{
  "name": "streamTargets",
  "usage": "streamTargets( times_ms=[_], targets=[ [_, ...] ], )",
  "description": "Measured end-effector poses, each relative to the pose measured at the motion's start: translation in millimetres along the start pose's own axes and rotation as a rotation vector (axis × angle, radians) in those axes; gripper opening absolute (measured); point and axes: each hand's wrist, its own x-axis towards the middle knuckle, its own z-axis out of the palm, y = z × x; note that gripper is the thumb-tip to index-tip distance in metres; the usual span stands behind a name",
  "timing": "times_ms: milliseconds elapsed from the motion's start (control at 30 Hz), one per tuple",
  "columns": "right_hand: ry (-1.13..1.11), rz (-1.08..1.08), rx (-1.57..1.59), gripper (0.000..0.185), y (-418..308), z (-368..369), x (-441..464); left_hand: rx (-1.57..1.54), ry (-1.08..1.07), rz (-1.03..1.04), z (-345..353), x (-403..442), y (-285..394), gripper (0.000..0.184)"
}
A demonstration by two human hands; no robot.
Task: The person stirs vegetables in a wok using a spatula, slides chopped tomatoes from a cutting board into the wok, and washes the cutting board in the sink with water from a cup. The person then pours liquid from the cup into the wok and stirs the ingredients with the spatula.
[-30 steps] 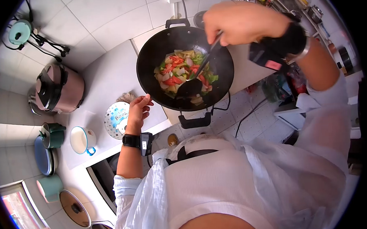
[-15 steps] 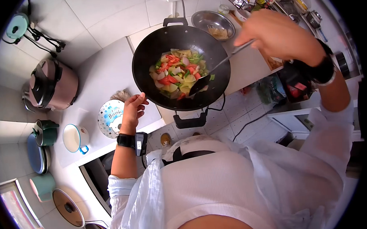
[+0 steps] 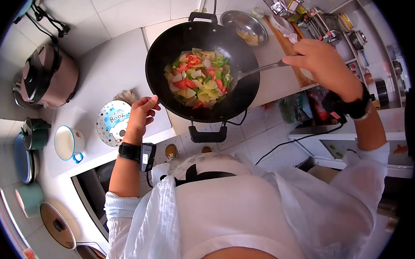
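Note:
A large black wok (image 3: 245, 49) holds sliced vegetables (image 3: 200, 79) in red, green and pale yellow. My right hand (image 3: 322, 64), to the right of the wok, is closed round the handle of a metal spatula (image 3: 265, 67). The spatula's head rests inside the wok at the right side of the vegetables. My left hand (image 3: 143, 114) is at the wok's lower left rim, fingers curled with the thumb and forefinger close together. Whether it touches the rim or pinches anything is too small to tell. A patterned plate (image 3: 106, 116) lies beside my left wrist.
Left of the wok stand a rice cooker (image 3: 59, 76), a white mug (image 3: 68, 141) and a green pot (image 3: 36, 134). Behind right are a metal bowl (image 3: 234, 21) and a wooden board (image 3: 282, 40). A glass lid (image 3: 54, 219) is at the lower left. A black cable (image 3: 291, 139) hangs right.
The spatula has swung from steep to nearly level, its head moving to the vegetables' right edge. My right hand has moved right and down. The view has shifted, uncovering the metal bowl.

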Motion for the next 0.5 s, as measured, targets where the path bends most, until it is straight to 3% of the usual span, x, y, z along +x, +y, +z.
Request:
streamTargets(
  times_ms=[167, 267, 367, 500],
  targets=[
    [-0.091, 0.005, 0.050, 0.032, -5, -25, -7, -0.012, -0.017, 0.009, -2, 2, -3, 0.028],
    [-0.033, -0.027, 0.054, 0.031, -11, 6, 2, -0.012, -0.017, 0.011, -2, 2, -3, 0.029],
    [-0.043, -0.016, -0.013, 0.029, -11, -8, 11, -0.015, -0.025, 0.014, -3, 2, -3, 0.030],
    [-0.038, 0.179, -0.084, 0.022, -9, -18, 10, -0.015, -0.019, 0.027, -2, 2, -2, 0.030]
  ],
)
